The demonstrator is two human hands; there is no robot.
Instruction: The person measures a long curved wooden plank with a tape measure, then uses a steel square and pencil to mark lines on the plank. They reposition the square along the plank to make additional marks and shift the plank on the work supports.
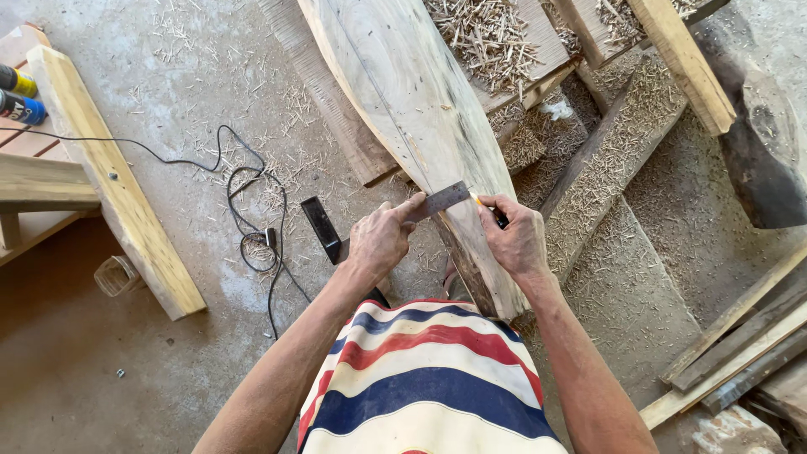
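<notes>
A person in a striped shirt (pixel 429 378) bends over a long pale plank (pixel 412 109) that runs away from the body across a concrete floor (pixel 126 370) littered with shavings (pixel 487 34). The left hand (pixel 380 240) presses a steel square (pixel 439 201) flat across the near end of the plank, thumb and fingers closed on its blade. The right hand (pixel 514 235), close beside it on the other side of the plank, pinches a pencil (pixel 487 207) whose tip meets the wood at the square's edge. The two hands sit close together but do not touch, each clamped on its own tool.

Judging by how things lie, the marking is at an early stage: the square is seated and the pencil is at the line, yet no finished pencil stroke can be made out across the board, though a faint one could well be lost at this distance. The plank's near end looks uncut, rough along its dark right edge.

A dark, flat tool (pixel 322 229) lies on the floor just left of the plank, near a loose black cord (pixel 248 210). A thick timber (pixel 113 181) rests at an angle further left, beside a wooden bench (pixel 38 181) with two cans (pixel 18 94). More boards (pixel 740 345) are stacked at lower right, and a slat (pixel 683 63) crosses the top right corner.
</notes>
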